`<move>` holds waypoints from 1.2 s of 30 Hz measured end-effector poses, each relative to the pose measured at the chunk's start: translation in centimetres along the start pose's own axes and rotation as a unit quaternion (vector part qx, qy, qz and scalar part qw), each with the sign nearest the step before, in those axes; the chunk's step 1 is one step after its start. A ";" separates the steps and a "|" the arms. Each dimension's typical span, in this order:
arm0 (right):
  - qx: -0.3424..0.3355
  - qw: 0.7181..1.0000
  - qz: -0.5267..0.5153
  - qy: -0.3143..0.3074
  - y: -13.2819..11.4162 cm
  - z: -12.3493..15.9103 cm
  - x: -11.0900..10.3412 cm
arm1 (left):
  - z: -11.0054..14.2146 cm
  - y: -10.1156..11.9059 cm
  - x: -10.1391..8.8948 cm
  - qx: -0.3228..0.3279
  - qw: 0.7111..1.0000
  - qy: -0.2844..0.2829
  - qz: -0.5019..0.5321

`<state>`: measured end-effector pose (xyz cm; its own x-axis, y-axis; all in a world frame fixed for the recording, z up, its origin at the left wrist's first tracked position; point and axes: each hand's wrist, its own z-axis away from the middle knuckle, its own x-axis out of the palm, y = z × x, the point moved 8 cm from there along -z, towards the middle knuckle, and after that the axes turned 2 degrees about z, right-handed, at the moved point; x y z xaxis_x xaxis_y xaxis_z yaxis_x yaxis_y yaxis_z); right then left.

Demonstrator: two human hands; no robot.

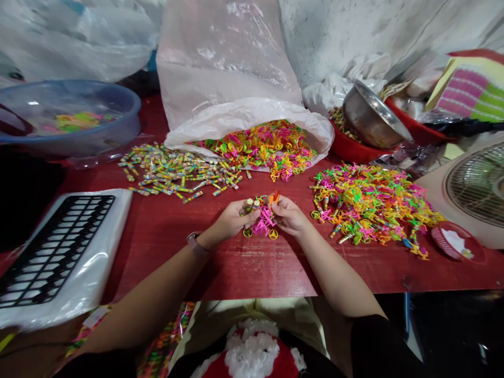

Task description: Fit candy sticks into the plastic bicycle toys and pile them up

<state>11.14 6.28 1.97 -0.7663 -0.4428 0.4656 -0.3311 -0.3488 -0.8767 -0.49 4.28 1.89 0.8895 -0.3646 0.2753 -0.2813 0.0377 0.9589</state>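
so both hands are out over the front half of the red counter (252, 270), almost touching. the left hand (237, 216) has its thumb and fingers pinched around a few little tubes (252, 202), ends poking up. the right hand (290, 215) is curled with the thumb pinching an orange piece (275, 197). pink plastic bits (263, 222) sit right between the two, with a yellow wheel (273, 234) just below, can't really tell which fingers have those. behind the hands, a bit to the left, there's a loose pile of tubes (169, 169), and a big white bag (232, 68) lies with its mouth open toward the person, full of bright plastic pieces (263, 144). off to the right is a heap of colorful toys (370, 202) with some tubes mixed in, then a small basket (449, 242) and a fan (478, 184). far left there's a blue basin (71, 146), with a black abacus (73, 252) in front of it on a plastic-wrapped stack (114, 247).
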 end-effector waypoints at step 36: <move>-0.169 0.957 0.164 0.167 -1.1 0.2 -1.6 | 0.2 1.8 -2.2 0.073 0.985 0.146 -0.051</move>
<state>12.77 7.21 2.19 -0.9741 -0.1751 0.1434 -0.1587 0.0764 -0.9844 -2.98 4.97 2.96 0.9756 -0.0757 0.2059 -0.2143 -0.1274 0.9684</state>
